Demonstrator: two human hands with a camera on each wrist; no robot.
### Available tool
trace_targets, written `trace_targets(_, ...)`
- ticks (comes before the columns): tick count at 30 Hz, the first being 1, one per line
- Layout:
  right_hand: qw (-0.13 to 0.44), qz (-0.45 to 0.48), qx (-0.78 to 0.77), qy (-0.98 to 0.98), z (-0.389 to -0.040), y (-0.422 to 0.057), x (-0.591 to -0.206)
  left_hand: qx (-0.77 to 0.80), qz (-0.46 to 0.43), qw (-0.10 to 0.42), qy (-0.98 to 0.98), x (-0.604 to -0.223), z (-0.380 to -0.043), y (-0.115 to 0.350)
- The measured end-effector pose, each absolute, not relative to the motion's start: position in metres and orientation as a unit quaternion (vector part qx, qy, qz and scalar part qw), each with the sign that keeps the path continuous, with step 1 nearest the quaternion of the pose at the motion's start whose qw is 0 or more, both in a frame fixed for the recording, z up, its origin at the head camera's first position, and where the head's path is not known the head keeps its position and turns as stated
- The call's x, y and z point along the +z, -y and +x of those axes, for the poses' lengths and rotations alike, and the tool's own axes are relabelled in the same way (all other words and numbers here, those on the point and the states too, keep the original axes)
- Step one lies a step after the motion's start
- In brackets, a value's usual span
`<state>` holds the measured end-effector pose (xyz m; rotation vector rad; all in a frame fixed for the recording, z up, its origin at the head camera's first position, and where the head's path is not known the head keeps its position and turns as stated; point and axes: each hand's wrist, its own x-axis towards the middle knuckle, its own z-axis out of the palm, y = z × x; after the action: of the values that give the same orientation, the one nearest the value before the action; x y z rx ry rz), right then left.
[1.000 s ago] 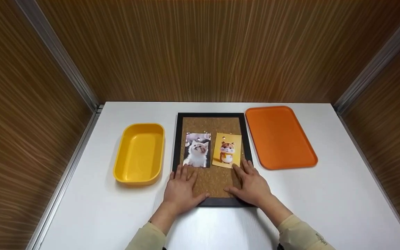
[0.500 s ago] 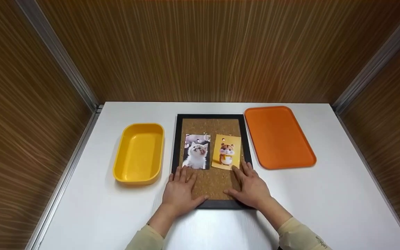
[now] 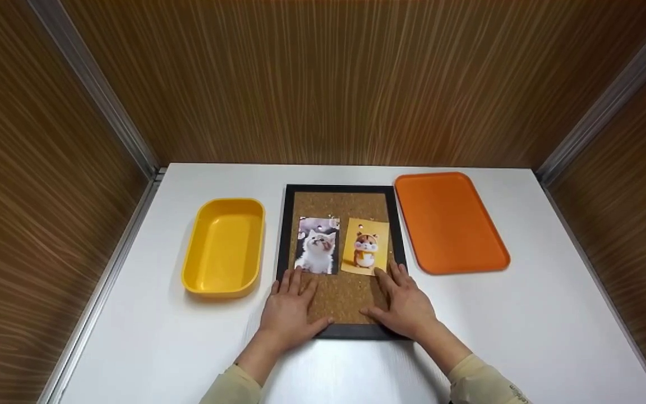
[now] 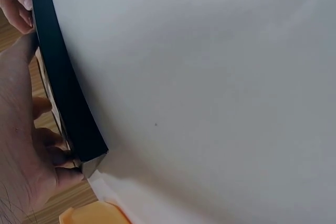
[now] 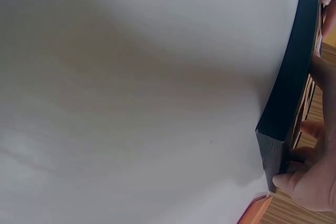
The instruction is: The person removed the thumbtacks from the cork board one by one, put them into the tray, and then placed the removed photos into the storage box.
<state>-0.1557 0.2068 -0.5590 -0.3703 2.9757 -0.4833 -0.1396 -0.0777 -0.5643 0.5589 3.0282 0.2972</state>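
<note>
A cork board [image 3: 337, 303] with a black frame lies flat on the white table. Two pictures are on it: a white kitten photo [image 3: 318, 249] at left and a yellow hamster card [image 3: 365, 247] at right, each with a small shiny pin near its top. My left hand [image 3: 288, 314] rests with spread, straight fingers on the board's lower left corner, fingertips just at the kitten photo's bottom edge. On the lower right corner lies my right hand [image 3: 407, 306], fingers extended, index fingertip at the hamster card's lower edge. Both wrist views show the black frame [image 4: 68, 87] edge-on beside the hands.
To the left of the board stands a deep yellow tub [image 3: 225, 249] with nothing in it. A flat orange tray [image 3: 452, 224] lies to the right, its edge close to the frame. Wood-grain panels [image 3: 323, 84] wall the table at the back and sides.
The board and both hands have shifted slightly toward the person, down in the head view. Hands keep the same pose on it.
</note>
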Motion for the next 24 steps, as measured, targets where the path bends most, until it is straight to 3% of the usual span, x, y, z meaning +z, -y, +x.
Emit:
trace_targets(13,0.042,-0.117,-0.172,-0.977,-0.156,-0.207,-0.561,0.109,0.181,0.031,-0.977,-0.562,-0.14,0.075)
trace_targets(24,0.033,-0.116,-0.18,-0.976,-0.155,-0.208,-0.562,0.087,0.237,0.038,-0.967,-0.553,-0.156,0.041)
